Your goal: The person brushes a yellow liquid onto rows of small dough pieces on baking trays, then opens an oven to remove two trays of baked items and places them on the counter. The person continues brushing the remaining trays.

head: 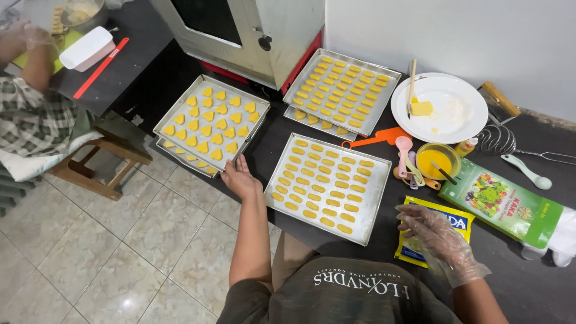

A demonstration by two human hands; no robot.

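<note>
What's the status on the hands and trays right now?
Left hand bare, open, at heart-cookie tray corner. Right hand gloved, open, over yellow packet. Nothing blocking.

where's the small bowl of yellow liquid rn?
Head view, right side of the dark table: the small bowl of yellow liquid sits just below the white plate, right of the nearest baking tray, above the gloved right hand.

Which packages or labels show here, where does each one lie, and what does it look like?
Yellow pouch: flat, yellow with a blue panel, near counter edge, under the gloved right hand.
Green packet: long, green with a vegetable picture, right of the pouch.
Shirt print: pale lettering on the dark shirt, bottom middle.
</note>
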